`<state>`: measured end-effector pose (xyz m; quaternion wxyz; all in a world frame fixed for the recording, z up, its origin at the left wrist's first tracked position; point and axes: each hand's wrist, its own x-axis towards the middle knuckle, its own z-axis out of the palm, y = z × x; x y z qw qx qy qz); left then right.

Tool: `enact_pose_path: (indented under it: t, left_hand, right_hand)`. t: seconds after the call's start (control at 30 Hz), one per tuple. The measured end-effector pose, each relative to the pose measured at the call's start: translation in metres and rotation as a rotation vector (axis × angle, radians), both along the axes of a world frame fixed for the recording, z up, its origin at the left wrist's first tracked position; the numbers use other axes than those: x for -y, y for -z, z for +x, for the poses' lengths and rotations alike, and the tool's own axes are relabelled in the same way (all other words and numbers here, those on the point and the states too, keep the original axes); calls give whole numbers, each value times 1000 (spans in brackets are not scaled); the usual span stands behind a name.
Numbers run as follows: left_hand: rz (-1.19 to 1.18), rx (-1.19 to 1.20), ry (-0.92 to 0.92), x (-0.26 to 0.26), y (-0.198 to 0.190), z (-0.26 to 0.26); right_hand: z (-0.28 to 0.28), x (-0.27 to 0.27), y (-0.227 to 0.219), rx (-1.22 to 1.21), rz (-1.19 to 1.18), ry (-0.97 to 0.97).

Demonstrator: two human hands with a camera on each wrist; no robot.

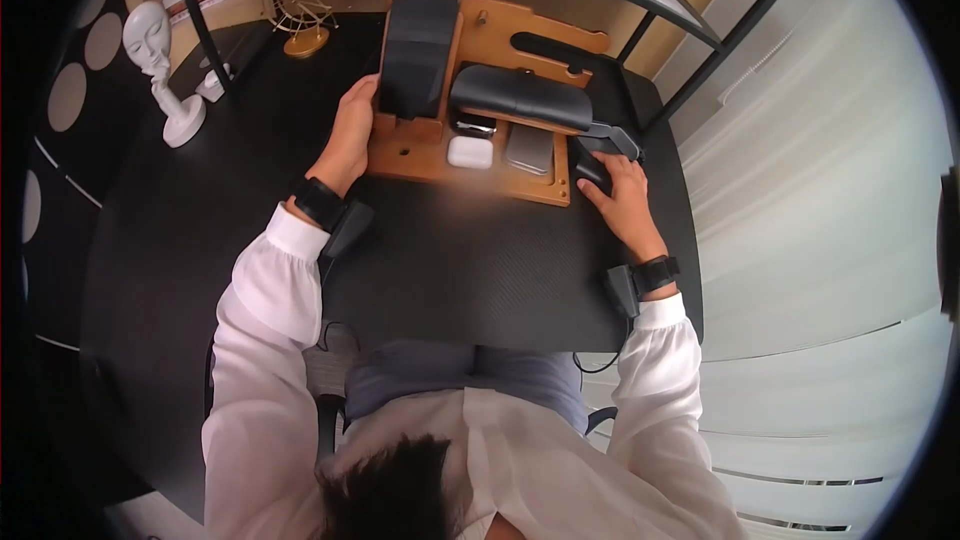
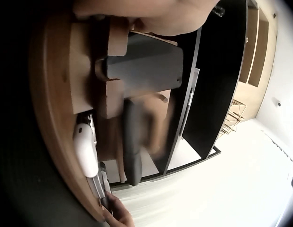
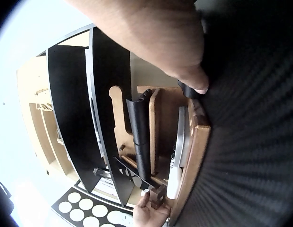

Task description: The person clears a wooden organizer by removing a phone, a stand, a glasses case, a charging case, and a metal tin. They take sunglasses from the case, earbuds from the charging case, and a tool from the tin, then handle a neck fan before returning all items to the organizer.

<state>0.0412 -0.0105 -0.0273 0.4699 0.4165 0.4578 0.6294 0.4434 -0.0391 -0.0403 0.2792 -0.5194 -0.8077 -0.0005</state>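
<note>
A wooden desk organizer (image 1: pixel 415 162) lies on the black table. My left hand (image 1: pixel 350 135) grips its left side, beside a dark phone (image 1: pixel 420 50) leaning in a notched wooden holder (image 2: pixel 115 99). At the organizer's right end, my right hand (image 1: pixel 625 202) has thumb and fingers around a small black object (image 1: pixel 592 172), whose kind is partly hidden. A long black case-like piece (image 1: pixel 520 95) rests across the organizer's raised bar. Below it sit a white earbud case (image 1: pixel 470 152) and a flat grey item (image 1: pixel 530 149). In the right wrist view, a fingertip (image 3: pixel 201 90) touches the black object.
A black metal shelf (image 1: pixel 700 25) stands behind the organizer. To the left are a white face sculpture (image 1: pixel 150 50) and a gold wire ornament (image 1: pixel 303 40). Pale curtains (image 1: pixel 800 210) hang beyond the table's right edge.
</note>
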Motion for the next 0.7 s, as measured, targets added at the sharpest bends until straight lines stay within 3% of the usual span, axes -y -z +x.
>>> enact_pose_path:
  t: [0.1, 0.2, 0.3, 0.47, 0.63, 0.7]
  left_hand:
    - [141, -97, 78, -1, -3, -6]
    - [30, -34, 172, -4, -4, -14]
    - [-89, -182, 234, -11, 1, -31]
    - [-71, -142, 203, -6, -3, -22]
    - [-45, -115, 209, -14, 8, -23]
    - [-44, -133, 236, -15, 9, -26]
  right_hand:
    - [0, 0, 1, 3, 8, -3]
    - [-1, 0, 0, -2, 4, -5]
    - [-1, -1, 1, -4, 6, -7]
    - [2, -2, 1, -6, -19, -2]
    - [14, -11, -5, -157, -44, 31]
    - [15, -12, -18, -482, -148, 43]
